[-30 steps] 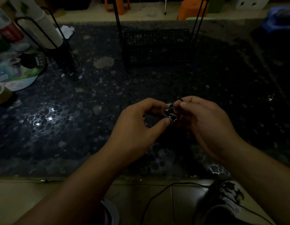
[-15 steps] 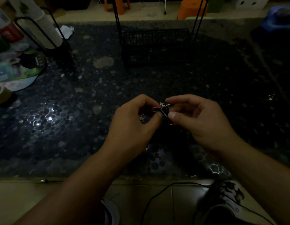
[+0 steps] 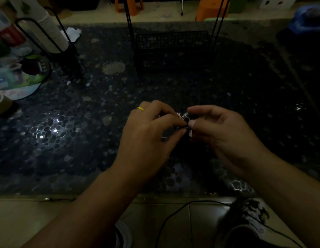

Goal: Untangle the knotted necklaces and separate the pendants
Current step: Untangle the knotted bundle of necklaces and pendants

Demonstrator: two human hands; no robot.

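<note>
Since half a second ago: left hand (image 3: 146, 138) rolled slightly, baring a yellow ring (image 3: 140, 109) on one finger that was out of sight before; right hand (image 3: 221, 133) shifted little. Knot of necklaces (image 3: 184, 119) still pinched between both, held just above the dark speckled worktop (image 3: 69, 133), near its front edge. Left grip: thumb and forefinger curled onto the knot from the left. Right grip: thumb and forefinger closing on the same knot from the right, fingertips of the two hands almost touching.

Hard to make out: only a small silvery glint and a dark round bit showing between the fingertips; number of chains and pendants impossible to tell in the dim light; rest of the cords hidden behind the palms. A faint metallic piece below the left thumb, unclear what. Black wire rack (image 3: 171, 49) standing well behind the hands, its upper rods cut off by the top edge. Stack of paper cups (image 3: 48, 31) in a wire holder at far left, partly cropped. Shoe (image 3: 248, 222) and black cable (image 3: 173, 215) on the tiled floor below the worktop edge.
</note>
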